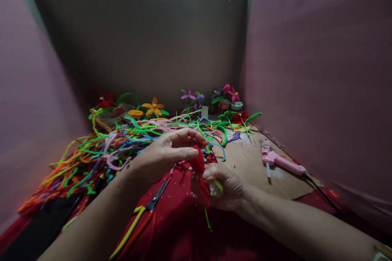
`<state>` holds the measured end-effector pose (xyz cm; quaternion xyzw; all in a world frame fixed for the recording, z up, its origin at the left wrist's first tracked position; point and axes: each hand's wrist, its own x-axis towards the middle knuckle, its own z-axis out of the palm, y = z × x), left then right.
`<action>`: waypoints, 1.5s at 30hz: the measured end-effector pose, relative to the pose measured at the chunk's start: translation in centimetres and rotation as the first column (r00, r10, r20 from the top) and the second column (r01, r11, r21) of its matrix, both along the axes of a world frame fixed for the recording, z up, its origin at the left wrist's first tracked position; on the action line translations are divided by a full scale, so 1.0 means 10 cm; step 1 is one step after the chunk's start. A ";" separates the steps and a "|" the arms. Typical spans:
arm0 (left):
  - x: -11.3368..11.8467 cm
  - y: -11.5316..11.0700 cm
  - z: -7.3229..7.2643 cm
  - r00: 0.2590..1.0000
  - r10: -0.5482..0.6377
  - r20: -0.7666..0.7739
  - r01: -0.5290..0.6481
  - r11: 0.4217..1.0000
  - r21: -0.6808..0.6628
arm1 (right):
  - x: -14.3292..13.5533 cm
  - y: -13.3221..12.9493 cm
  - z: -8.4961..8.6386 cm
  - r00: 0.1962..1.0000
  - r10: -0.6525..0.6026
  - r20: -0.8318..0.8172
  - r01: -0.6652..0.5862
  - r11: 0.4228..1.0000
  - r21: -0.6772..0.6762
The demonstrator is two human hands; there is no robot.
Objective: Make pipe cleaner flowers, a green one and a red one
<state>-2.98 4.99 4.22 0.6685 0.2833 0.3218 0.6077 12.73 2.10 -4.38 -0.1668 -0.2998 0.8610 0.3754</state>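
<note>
Low in the middle of the head view is a red fuzzy pipe-cleaner flower (198,161), with a thin green stem hanging below it. My left hand (171,149) reaches over from the left, its thumb and curled fingers closed on the upper part of the red piece. Lower down, my right hand (228,185) grips the same piece between thumb and fingers. Something yellow pokes out beside the right fingers; its kind cannot be made out. Below my left hand, scissors (151,204) with yellow and red handles lie on the red cloth (177,220), blades slightly apart.
Loose coloured pipe cleaners (92,151) are heaped at the left. A pink glue gun (280,161) lies on cardboard (245,175) at the right, its cable trailing. Finished flowers (154,107), a small jar (236,106) and a dark board (147,36) are behind. Pink cloth (321,77) hangs alongside.
</note>
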 end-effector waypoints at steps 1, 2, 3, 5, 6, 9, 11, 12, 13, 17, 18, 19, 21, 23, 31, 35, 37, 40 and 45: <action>0.01 -0.01 0.00 0.999 0.033 -0.033 -0.032 0.999 0.021 | 0.00 0.00 -0.01 1.000 -0.014 0.007 0.014 1.000 0.015; 0.01 -0.02 0.00 0.996 0.056 -0.070 -0.053 0.998 0.041 | 0.00 0.01 -0.01 1.000 -0.025 0.012 0.024 0.999 0.037; 0.02 -0.03 -0.01 0.992 0.068 -0.109 -0.062 0.997 0.055 | 0.00 0.01 -0.02 0.999 -0.035 0.015 0.034 0.998 0.060; 0.02 -0.04 -0.02 0.979 0.073 -0.190 -0.063 0.996 0.062 | 0.00 0.02 -0.04 0.999 -0.045 0.024 0.043 0.996 0.084; 0.02 -0.04 -0.03 0.974 0.075 -0.213 -0.065 0.996 0.056 | -0.01 0.02 -0.04 0.999 -0.047 0.027 0.045 0.995 0.086; 0.02 -0.04 -0.06 0.976 0.094 -0.198 -0.090 0.996 0.027 | -0.01 0.02 -0.03 0.998 -0.050 0.031 0.047 0.994 0.099; 0.02 -0.03 -0.07 0.980 0.092 -0.179 -0.092 0.996 0.009 | -0.02 0.01 -0.01 0.999 -0.042 0.025 0.039 0.992 0.121; 0.02 -0.03 -0.07 0.980 0.089 -0.180 -0.090 0.996 0.003 | -0.02 0.01 0.00 0.999 -0.035 0.020 0.032 0.991 0.127; 0.02 -0.03 -0.06 0.979 0.088 -0.183 -0.089 0.996 0.001 | -0.02 0.00 0.01 1.000 -0.028 0.015 0.025 0.992 0.127; 0.04 -0.01 -0.07 0.980 0.089 -0.177 -0.091 0.996 0.001 | 0.00 0.02 -0.02 1.000 0.003 0.013 -0.004 0.994 0.110; 0.05 0.00 -0.07 0.982 0.086 -0.168 -0.087 0.996 -0.002 | 0.00 0.03 -0.03 1.000 0.005 0.016 -0.006 0.994 0.107; 0.05 0.00 -0.08 0.984 0.083 -0.157 -0.085 0.996 -0.006 | 0.00 0.04 -0.05 1.000 0.004 0.018 -0.006 0.994 0.107; 0.06 0.01 -0.10 0.987 0.078 -0.138 -0.082 0.996 -0.024 | 0.01 0.05 -0.08 1.000 0.001 0.020 -0.004 0.994 0.113; 0.06 0.02 -0.12 0.988 0.078 -0.132 -0.084 0.996 -0.040 | 0.01 0.06 -0.10 1.000 -0.002 0.019 0.000 0.992 0.125; 0.09 0.03 -0.10 0.977 0.199 -0.071 -0.201 0.979 -0.029 | 0.03 0.04 0.01 0.996 -0.080 0.026 0.078 0.994 0.076; 0.07 -0.06 -0.08 0.922 0.373 -0.105 -0.366 0.927 0.082 | 0.04 0.08 0.05 0.964 -0.263 0.043 0.263 0.965 0.009; 0.09 -0.14 -0.14 0.890 0.433 -0.141 -0.418 0.900 0.120 | 0.04 0.10 0.05 0.930 -0.366 0.046 0.366 0.931 0.010; 0.18 -0.26 -0.30 0.896 0.436 -0.090 -0.426 0.898 0.110 | 0.02 0.10 0.06 0.875 -0.482 0.053 0.479 0.876 0.052; 0.35 -0.37 -0.54 0.816 0.556 -0.158 -0.465 0.794 0.392 | -0.04 0.02 0.13 0.805 -0.588 0.075 0.573 0.804 0.158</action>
